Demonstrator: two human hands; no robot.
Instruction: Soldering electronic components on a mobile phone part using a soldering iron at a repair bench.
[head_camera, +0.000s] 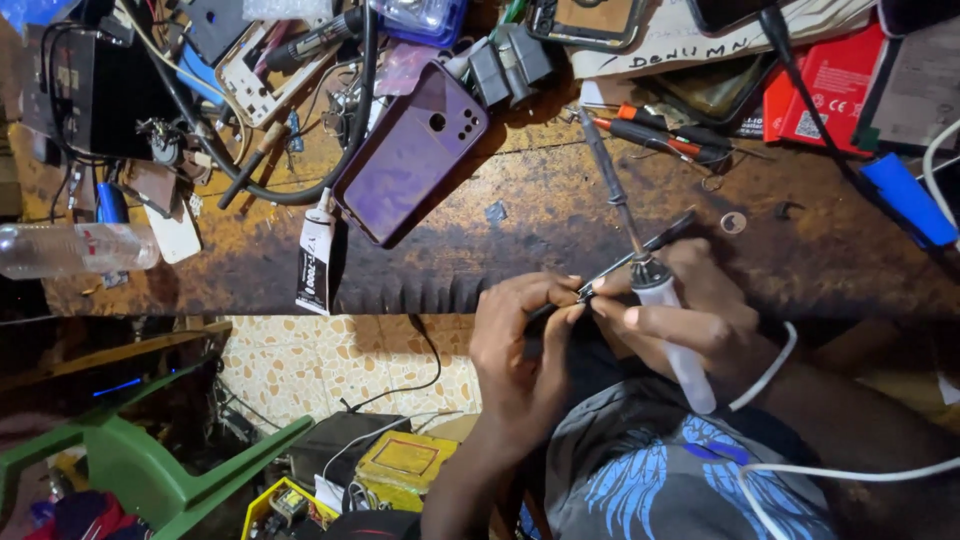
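light: warm, bright on bench | shadows: dim below | edges: slight blur

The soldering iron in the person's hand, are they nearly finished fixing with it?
Already done: the purple phone back cover lies off on the bench. In hand: the right hand grips the soldering iron while the left hand pinches a thin black tool; both meet at the bench edge. Left: the cover is not back on anything, and the screwdrivers are out.
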